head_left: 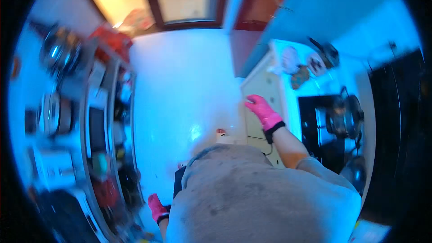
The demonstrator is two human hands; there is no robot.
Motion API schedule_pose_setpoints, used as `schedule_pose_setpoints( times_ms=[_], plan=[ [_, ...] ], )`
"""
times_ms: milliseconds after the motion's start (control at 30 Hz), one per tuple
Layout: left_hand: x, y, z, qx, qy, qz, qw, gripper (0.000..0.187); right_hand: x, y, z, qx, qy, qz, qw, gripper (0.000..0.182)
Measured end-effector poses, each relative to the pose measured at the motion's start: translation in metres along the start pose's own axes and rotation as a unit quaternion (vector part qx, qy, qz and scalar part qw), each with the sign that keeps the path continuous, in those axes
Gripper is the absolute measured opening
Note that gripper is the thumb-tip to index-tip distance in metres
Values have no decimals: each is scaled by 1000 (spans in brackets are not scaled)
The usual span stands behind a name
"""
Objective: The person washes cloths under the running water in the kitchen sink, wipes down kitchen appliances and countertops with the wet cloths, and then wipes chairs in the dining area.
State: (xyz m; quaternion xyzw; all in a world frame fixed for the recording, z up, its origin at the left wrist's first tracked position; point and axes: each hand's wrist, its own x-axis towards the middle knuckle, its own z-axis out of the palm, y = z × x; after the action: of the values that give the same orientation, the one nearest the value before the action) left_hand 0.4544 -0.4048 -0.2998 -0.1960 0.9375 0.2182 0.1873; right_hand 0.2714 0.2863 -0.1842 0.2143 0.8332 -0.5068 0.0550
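Both of my hands wear pink gloves with black cuffs. My right hand (262,109) hangs in front of the pale cabinet (265,91) on the right, its fingers loosely bent and apart, with nothing seen in them. Low on the left, my left hand (156,207) is beside my body, near the shelf rack (113,121). Its fingers look loosely stretched and hold nothing visible, though motion blurs them. A grey shirt (252,193) covers my body, and part of one foot (221,132) shows below on the floor.
Pale floor (180,76) runs ahead to a dark-framed door (189,0). On the right counter are a black stove (315,121), a dark pan (345,116) and several blurred items. Pots, including a shiny one (60,51), and boxes line the left shelves.
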Motion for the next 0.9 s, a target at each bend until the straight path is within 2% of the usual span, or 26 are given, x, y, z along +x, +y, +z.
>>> schedule_pose_setpoints(
  times_ms=[67, 100, 133, 167, 233, 267, 300, 333, 367, 400, 433, 467, 533, 567, 633, 667, 700, 733, 767, 800, 833, 867, 900],
  plan=[
    [38, 44, -13, -73, -23, -36, 996, 38, 15, -8, -12, -76, 70, -44, 994, 55],
    [54, 58, -19, -90, -33, -41, 995, 38, 20, -17, -22, -68, 85, -39, 993, 55],
    [68, 72, -26, -100, -48, -35, 993, 38, 25, -30, -35, -158, 198, -143, 957, 57],
    [81, 86, -35, -110, -65, -33, 991, 38, 27, -48, -51, -246, 303, -239, 889, 59],
    [99, 126, -51, -122, -119, -9, 985, 39, 26, -62, -108, -257, 368, -210, 869, 68],
    [109, 141, -59, -125, -155, 9, 980, 39, 36, -61, -129, -297, 405, -199, 841, 74],
    [119, 157, -70, -120, -203, 23, 972, 39, 47, -56, -147, -354, 425, -122, 824, 78],
    [103, 203, -75, -113, -110, 70, 985, 31, 57, -50, -164, -408, 437, -43, 800, 82],
    [127, 189, -66, -74, -55, 94, 991, 32, 62, -49, -177, -405, 446, -29, 797, 82],
    [153, 170, -55, -32, 1, 112, 993, 33, 63, -52, -188, -398, 391, 79, 826, 84],
    [158, 178, -62, -11, -5, 93, 996, 33, 65, -50, -196, -384, 327, 184, 844, 86],
    [168, 189, -66, 5, -33, 75, 997, 33, 63, -46, -198, -384, 329, 193, 841, 86],
    [185, 204, -70, 28, -67, 51, 996, 33, 59, -42, -188, -415, 309, 112, 848, 83],
    [195, 210, -71, 40, -77, 50, 995, 34, 56, -40, -185, -417, 286, 111, 856, 76],
    [221, 227, -70, 79, -92, 61, 991, 34, 37, -39, -176, -409, 303, 75, 858, 67],
    [232, 237, -66, 119, -101, 75, 985, 35, 28, 0, -165, -408, 392, -2, 824, 66],
    [241, 252, -62, 187, -113, 90, 972, 35, 14, -17, -168, -407, 349, 73, 841, 64],
    [246, 273, -61, 247, -130, 96, 955, 36, 14, 24, -159, -464, 429, 44, 774, 60],
    [243, 297, -65, 232, -134, 57, 962, 36, 22, 28, -169, -422, 358, 77, 829, 57],
    [230, 320, -81, 28, -90, 13, 995, 38, 35, 35, -177, -388, 270, 118, 873, 54],
    [235, 340, -91, -49, -52, 15, 997, 43, 43, 68, -182, -446, 334, -4, 831, 52],
    [237, 364, -103, -85, -29, 13, 996, 48, 61, 66, -177, -457, 371, -39, 808, 53],
    [242, 385, -111, -111, -13, 11, 994, 53, 78, 60, -175, -416, 359, -48, 834, 54]
  ],
)
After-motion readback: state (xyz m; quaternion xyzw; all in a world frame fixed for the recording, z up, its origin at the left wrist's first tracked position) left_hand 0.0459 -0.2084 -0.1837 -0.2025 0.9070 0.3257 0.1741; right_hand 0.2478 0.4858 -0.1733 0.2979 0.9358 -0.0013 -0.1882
